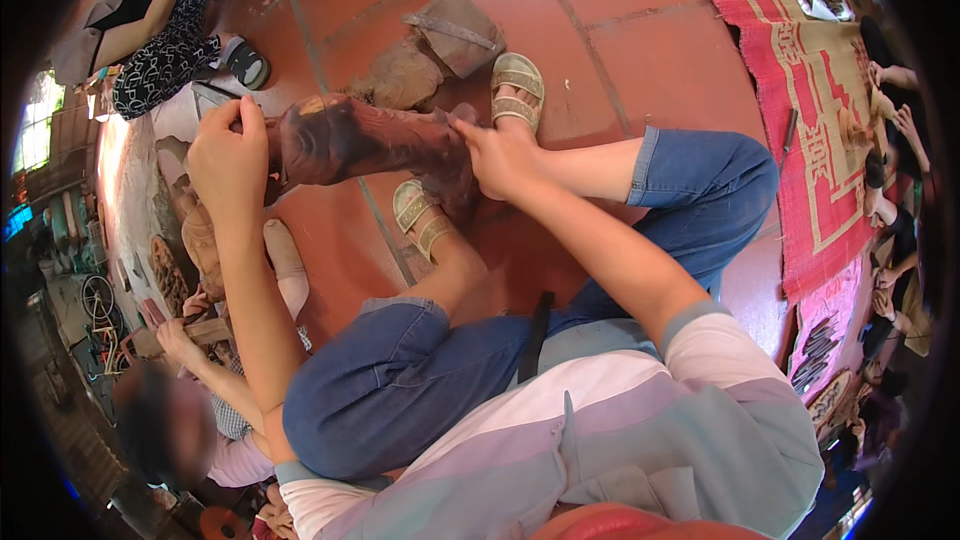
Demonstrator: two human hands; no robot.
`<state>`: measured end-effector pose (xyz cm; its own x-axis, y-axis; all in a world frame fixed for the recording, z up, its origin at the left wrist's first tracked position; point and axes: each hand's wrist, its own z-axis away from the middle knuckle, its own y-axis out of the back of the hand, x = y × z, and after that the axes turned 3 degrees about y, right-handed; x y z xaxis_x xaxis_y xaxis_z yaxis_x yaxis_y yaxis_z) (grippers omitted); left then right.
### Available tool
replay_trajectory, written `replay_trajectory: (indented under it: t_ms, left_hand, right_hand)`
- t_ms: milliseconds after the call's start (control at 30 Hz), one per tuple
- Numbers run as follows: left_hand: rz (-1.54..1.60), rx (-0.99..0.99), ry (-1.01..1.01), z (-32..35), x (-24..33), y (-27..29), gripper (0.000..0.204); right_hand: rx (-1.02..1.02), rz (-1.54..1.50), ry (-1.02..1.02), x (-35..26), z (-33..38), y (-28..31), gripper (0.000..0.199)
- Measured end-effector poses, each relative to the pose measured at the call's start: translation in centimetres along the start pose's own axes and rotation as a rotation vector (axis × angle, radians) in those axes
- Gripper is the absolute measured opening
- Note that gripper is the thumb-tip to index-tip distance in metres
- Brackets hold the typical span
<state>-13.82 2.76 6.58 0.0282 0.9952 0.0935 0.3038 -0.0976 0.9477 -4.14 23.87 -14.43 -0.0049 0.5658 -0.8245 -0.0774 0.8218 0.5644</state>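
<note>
A dark reddish-brown wood carving (355, 140), long and knobbly with a pale patch at its upper left, lies across in front of me above the floor. My left hand (230, 155) is closed at the carving's left end, its fingers curled and partly hidden. At the other end, my right hand (497, 155) grips the carving, the thumb side on top and other fingers out of sight behind it. Beyond the carving, a block-like brown piece (458, 35) with a pale strip sits beside a rough brown lump (400, 75).
My sandalled feet (517, 90) rest on red floor tiles (640, 60). A red and tan woven mat (800, 140) spreads at right, with people beyond it. At lower left another person's hand (180, 340) holds a wooden piece; a person in patterned trousers (165, 75) sits at upper left.
</note>
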Motion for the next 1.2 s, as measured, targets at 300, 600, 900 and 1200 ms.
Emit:
replay_trajectory:
  t_ms: [300, 600, 900, 1200]
  left_hand:
    - [-0.003, -0.015, -0.024, -0.3, 1.1, 0.5, 0.032]
    - [-0.02, 0.044, -0.095, -0.5, 2.0, 0.1, 0.028]
    - [-0.025, -0.026, -0.052, -0.6, 1.7, 0.1, 0.032]
    - [0.006, 0.004, 0.007, 2.1, 0.2, 1.4, 0.027]
  right_hand:
    - [-0.009, 0.001, -0.025, 0.8, -0.6, -1.2, 0.039]
    - [-0.063, 0.004, -0.043, 1.0, -0.6, -1.5, 0.052]
    - [-0.072, -0.157, -0.153, 1.3, -0.4, -1.4, 0.053]
    - [-0.112, -0.095, -0.124, 0.4, -0.1, -1.9, 0.056]
